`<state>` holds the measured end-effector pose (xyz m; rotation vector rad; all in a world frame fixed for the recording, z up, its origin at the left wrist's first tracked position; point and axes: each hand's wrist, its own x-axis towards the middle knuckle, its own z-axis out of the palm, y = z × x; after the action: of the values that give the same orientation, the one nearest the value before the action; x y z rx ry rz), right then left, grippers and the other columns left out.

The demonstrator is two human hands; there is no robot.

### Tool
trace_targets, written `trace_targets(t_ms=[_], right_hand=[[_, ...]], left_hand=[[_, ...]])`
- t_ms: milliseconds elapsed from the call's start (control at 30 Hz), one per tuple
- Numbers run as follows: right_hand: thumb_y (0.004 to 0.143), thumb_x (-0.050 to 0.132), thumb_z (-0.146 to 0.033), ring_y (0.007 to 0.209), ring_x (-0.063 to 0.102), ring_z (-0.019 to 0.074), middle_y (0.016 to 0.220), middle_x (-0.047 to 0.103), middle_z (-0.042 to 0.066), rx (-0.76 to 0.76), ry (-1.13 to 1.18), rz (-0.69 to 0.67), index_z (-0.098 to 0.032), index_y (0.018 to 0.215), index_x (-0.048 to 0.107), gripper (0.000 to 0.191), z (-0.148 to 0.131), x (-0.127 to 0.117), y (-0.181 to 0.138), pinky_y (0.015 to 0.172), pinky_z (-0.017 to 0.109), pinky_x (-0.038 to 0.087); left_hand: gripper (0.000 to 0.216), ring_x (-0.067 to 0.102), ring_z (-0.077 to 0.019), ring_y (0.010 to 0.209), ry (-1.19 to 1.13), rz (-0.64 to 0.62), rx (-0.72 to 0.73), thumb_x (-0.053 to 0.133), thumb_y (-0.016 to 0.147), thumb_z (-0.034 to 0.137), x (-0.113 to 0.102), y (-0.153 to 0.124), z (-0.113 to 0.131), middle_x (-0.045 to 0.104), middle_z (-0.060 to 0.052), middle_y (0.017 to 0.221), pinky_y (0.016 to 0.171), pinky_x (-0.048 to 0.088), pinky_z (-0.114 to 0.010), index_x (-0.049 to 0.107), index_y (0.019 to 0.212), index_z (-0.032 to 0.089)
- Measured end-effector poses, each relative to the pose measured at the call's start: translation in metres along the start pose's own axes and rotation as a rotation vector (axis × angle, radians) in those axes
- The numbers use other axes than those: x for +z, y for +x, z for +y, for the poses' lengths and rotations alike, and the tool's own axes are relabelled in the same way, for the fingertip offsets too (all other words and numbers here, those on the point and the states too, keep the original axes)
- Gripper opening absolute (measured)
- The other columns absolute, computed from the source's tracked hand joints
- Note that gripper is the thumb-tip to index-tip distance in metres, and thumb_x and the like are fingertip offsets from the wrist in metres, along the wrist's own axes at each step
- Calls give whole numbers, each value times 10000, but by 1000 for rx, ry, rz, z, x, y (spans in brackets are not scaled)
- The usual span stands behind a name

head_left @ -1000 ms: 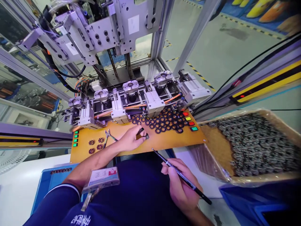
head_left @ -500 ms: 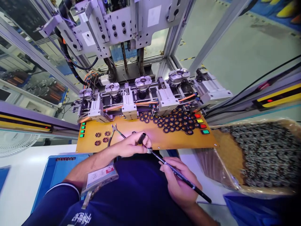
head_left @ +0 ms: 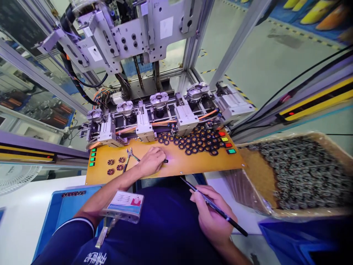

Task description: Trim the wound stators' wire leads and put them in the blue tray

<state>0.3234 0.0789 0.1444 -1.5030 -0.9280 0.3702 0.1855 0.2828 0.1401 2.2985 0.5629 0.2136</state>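
My left hand (head_left: 150, 161) rests on the orange panel (head_left: 171, 165), fingers curled over a small black object (head_left: 164, 161) whose tip shows a purple glow. My right hand (head_left: 211, 215) is closed round a long thin black tool (head_left: 213, 207), its tip pointing up and left toward the panel edge. A cluster of several dark ring-shaped parts (head_left: 193, 141) lies on the panel just beyond my left hand. Small cutters (head_left: 129, 156) lie to the left of that hand.
A machine with several round fixtures (head_left: 158, 99) stands behind the panel. Coloured buttons (head_left: 226, 141) sit at the panel's right, green ones (head_left: 92, 156) at its left. A lined box of dark parts (head_left: 298, 173) is at the right. A blue tray (head_left: 59, 209) lies at the left.
My left hand has moved from the tool's tip back onto the panel, fingers now covering the black object. The right hand and its tool have drawn slightly back toward me.
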Motion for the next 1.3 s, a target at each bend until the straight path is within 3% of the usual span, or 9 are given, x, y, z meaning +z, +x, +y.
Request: trace_targets(t_ms=[133,267,433,600,733,1000,1300], right_hand=[[861,646,-220,744,669,182,794,680,37,32,-16,33,-194,943,675,91,2,-9,-5,657,317,553],[867,639,-193,795,668,187,808,670,34,58,-30,92,-200,981,662,116,5,-17,-9,712,330,550],[887,627,-270,797,672,208,831,672,64,94,-67,151,-175,955,656,120,5,-31,-13,693,342,565],[892,628,-322,776,674,206,815,676,61,107,-85,180,-174,938,664,159,4,-37,-12,686,341,569],[886,634,-319,774,669,210,794,675,52,93,-75,172,-184,941,670,150,3,-34,-9,685,353,563],[879,615,-241,787,664,200,819,678,43,47,-8,103,-205,987,670,126,-1,-21,-5,669,337,556],[876,600,-217,779,662,202,809,676,46,29,36,27,-203,976,667,121,-5,-6,-2,646,332,549]], left_hand=[[112,512,-260,977,237,-14,53,444,867,143,7,7,-13,611,-103,868,922,391,-460,523,797,182],[106,521,-248,976,348,-35,134,456,898,204,14,29,-1,645,-107,956,900,409,-420,553,863,179],[87,538,-239,966,365,-63,180,476,886,186,39,73,17,655,-101,951,874,430,-386,556,853,182],[150,534,-243,899,269,-42,102,451,842,84,56,91,16,614,-88,819,862,431,-398,512,754,190],[156,532,-220,871,50,-26,31,480,836,109,50,86,21,576,-56,789,844,433,-381,442,720,205],[294,504,-99,693,-594,-137,-54,547,885,313,-2,37,51,532,-9,809,659,422,-254,292,772,221],[319,490,-112,762,-836,-210,-56,641,841,338,-10,18,60,534,-18,841,720,409,-271,364,753,204]])
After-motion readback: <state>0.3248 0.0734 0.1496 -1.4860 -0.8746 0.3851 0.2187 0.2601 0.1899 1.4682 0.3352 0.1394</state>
